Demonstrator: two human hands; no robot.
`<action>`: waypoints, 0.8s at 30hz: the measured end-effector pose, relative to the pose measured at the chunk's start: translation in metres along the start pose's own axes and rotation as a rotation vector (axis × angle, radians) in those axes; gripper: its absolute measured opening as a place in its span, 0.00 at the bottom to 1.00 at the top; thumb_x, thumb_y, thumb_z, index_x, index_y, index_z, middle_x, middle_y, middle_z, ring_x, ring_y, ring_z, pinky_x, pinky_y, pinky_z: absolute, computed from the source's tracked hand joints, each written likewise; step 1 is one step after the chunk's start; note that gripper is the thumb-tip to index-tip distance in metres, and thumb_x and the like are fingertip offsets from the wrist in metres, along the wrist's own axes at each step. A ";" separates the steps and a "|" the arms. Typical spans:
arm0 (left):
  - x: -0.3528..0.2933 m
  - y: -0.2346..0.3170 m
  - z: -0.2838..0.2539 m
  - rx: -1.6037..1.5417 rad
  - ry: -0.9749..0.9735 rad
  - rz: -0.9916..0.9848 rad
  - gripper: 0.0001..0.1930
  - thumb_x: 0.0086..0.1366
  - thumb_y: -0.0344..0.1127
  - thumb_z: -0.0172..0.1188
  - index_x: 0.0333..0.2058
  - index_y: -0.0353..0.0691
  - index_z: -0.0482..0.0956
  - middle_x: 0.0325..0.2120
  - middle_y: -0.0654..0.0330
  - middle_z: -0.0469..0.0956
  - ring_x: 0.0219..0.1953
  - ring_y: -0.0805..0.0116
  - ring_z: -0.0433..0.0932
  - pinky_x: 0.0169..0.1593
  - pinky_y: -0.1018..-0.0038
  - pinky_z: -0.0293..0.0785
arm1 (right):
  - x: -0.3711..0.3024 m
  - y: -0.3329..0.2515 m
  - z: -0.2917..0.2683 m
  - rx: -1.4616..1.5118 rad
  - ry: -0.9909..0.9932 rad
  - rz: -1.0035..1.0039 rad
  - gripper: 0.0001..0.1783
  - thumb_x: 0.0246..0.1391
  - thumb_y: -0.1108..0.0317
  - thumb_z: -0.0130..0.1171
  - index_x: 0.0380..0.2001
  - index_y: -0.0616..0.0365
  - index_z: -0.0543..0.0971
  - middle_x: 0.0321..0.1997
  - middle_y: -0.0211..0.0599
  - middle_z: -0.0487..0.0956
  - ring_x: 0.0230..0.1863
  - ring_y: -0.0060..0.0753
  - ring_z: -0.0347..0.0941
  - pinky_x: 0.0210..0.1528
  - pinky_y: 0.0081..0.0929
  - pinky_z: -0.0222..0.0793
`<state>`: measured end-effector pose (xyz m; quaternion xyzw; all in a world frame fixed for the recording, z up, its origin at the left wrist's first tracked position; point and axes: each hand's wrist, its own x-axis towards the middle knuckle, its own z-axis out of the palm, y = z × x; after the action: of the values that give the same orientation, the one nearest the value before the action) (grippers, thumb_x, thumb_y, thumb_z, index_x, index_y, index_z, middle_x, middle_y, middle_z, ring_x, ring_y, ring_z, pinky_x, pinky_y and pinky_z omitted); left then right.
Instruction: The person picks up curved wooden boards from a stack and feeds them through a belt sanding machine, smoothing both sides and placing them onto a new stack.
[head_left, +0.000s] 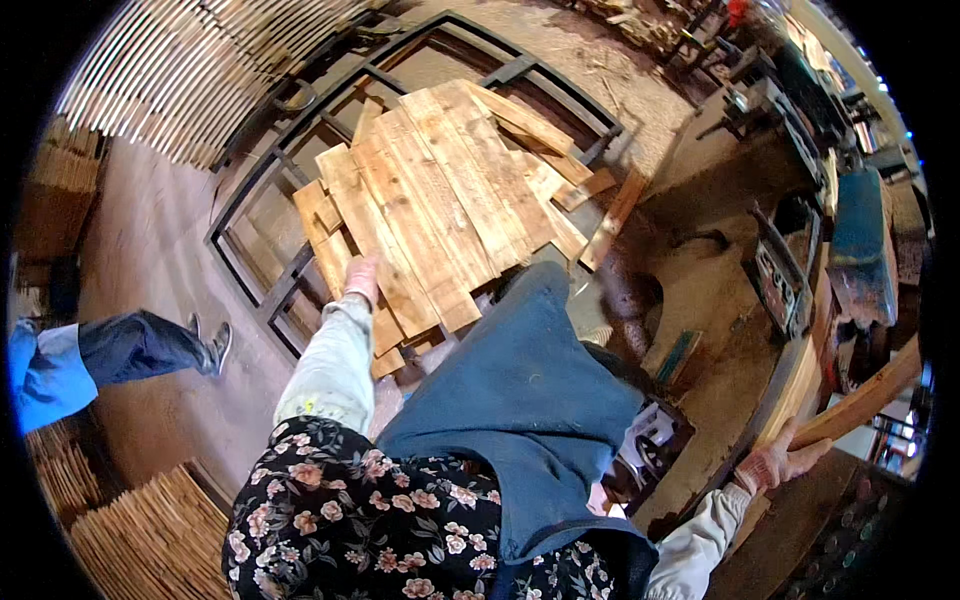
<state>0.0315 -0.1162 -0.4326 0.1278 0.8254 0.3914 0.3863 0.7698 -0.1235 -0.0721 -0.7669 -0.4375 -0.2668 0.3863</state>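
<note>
A broad pile of pale wooden boards (440, 175) lies before me, its top boards side by side. My left hand (362, 279), in a pinkish glove, is closed at the left edge of a board (385, 265) on this pile; its fingertips are partly hidden. Far to the right, my right hand (768, 467), also gloved, grips the near end of a long brown board (870, 395) between thumb and fingers. That board slants up and away to the right, beside the machine bench.
A black metal frame (232, 262) surrounds the pile. Machinery with a blue housing (862, 245) stands at the right above a brown worktop (705, 345). Stacked slats (190, 70) fill the far left, more boards (150, 535) the near left. Another person's legs (150, 345) show at left.
</note>
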 end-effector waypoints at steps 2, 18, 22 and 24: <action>0.010 -0.017 0.011 0.083 0.061 -0.061 0.47 0.65 0.61 0.63 0.65 0.19 0.68 0.65 0.33 0.71 0.68 0.43 0.70 0.70 0.61 0.62 | 0.010 0.060 0.010 0.284 -0.137 -0.043 0.46 0.61 0.70 0.65 0.78 0.61 0.56 0.79 0.50 0.60 0.74 0.46 0.63 0.74 0.38 0.62; -0.017 0.022 0.076 -0.174 0.063 -0.056 0.44 0.65 0.51 0.69 0.66 0.19 0.65 0.68 0.39 0.68 0.70 0.50 0.68 0.74 0.62 0.58 | -0.159 -0.004 -0.247 -0.386 -0.594 -0.405 0.24 0.67 0.61 0.63 0.60 0.67 0.79 0.65 0.63 0.74 0.63 0.66 0.73 0.67 0.52 0.69; -0.034 0.071 0.048 -0.268 -0.159 -0.073 0.45 0.54 0.48 0.79 0.60 0.18 0.73 0.63 0.41 0.75 0.68 0.50 0.69 0.72 0.62 0.59 | -0.105 0.036 -0.156 -0.178 -0.536 -0.202 0.24 0.71 0.73 0.53 0.67 0.67 0.72 0.73 0.59 0.68 0.73 0.54 0.65 0.76 0.44 0.58; -0.018 0.068 0.032 -0.394 -0.132 0.003 0.40 0.54 0.44 0.79 0.58 0.21 0.76 0.59 0.43 0.79 0.64 0.51 0.73 0.70 0.63 0.62 | -0.062 0.049 -0.091 -0.070 -0.523 -0.248 0.24 0.71 0.69 0.55 0.66 0.67 0.74 0.73 0.55 0.69 0.72 0.52 0.66 0.75 0.42 0.59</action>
<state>0.0610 -0.0626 -0.3852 0.0765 0.7056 0.5367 0.4564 0.7766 -0.2433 -0.0851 -0.7632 -0.6032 -0.1202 0.1983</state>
